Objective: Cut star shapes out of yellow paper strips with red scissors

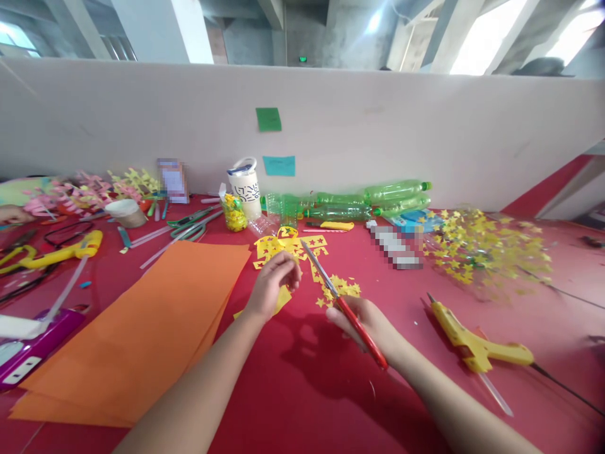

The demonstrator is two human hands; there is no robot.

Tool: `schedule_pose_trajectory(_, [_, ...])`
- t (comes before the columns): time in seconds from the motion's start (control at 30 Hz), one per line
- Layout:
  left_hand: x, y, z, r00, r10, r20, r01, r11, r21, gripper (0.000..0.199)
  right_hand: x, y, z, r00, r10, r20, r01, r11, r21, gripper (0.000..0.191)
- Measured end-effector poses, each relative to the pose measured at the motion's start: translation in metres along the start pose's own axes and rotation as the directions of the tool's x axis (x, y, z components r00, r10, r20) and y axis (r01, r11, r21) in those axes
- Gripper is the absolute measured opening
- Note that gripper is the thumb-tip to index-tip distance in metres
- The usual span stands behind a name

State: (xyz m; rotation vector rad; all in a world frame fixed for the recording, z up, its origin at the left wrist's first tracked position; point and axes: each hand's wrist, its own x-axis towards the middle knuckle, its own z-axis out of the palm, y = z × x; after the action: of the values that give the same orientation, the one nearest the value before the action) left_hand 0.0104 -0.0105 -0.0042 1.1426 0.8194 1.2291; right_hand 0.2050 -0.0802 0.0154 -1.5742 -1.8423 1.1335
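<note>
My right hand (368, 321) is wrapped around the red handles of a pair of scissors (326, 275), whose blades point forward and left and look closed. To its left, my left hand (274, 284) hovers with fingers curled together; whatever they pinch, if anything, is hidden. A piece of yellow paper (283, 301) lies beneath that hand. Just beyond it are yellow paper scraps (265, 252) with star-shaped holes. Small yellow paper stars (343, 289) lie heaped near the scissors, partly behind the blades.
Orange sheets (155, 321) cover the left front. A yellow glue gun (472, 343) lies right, below a wire bunch of yellow stars (486, 246). Green bottles (340, 211), a white tumbler (246, 189) and a utility knife (331, 226) sit along the back; another hand (14, 214) shows far left.
</note>
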Motion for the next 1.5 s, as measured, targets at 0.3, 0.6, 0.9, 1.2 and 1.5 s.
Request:
schedule_pose_trajectory(0.3, [0.003,0.005,-0.004,0.989,0.086,-0.119,-0.082,0.996,0.041,0.017,-0.003,0.004,0.001,0.995,0.011,0.104,-0.005,0.999,-0.054,0.05])
schedule_pose_trajectory(0.6, [0.002,0.004,-0.003,0.989,0.082,-0.121,-0.074,0.995,0.068,0.018,-0.003,0.005,0.001,0.99,0.024,0.142,-0.016,0.998,-0.061,0.053])
schedule_pose_trajectory(0.9, [0.0,0.005,-0.001,0.993,0.086,-0.078,-0.076,0.989,0.128,0.018,0.0,0.005,0.003,0.987,0.084,0.138,-0.089,0.996,0.029,0.05])
schedule_pose_trajectory(1.2, [-0.001,0.008,-0.002,0.995,0.081,-0.066,-0.069,0.983,0.169,0.018,0.003,0.013,0.004,0.983,0.124,0.136,-0.139,0.985,0.106,0.048])
schedule_pose_trajectory(1.5, [0.0,0.011,-0.004,0.996,0.057,-0.075,-0.044,0.984,0.17,0.02,0.003,0.013,0.003,0.979,0.127,0.161,-0.153,0.976,0.156,0.042])
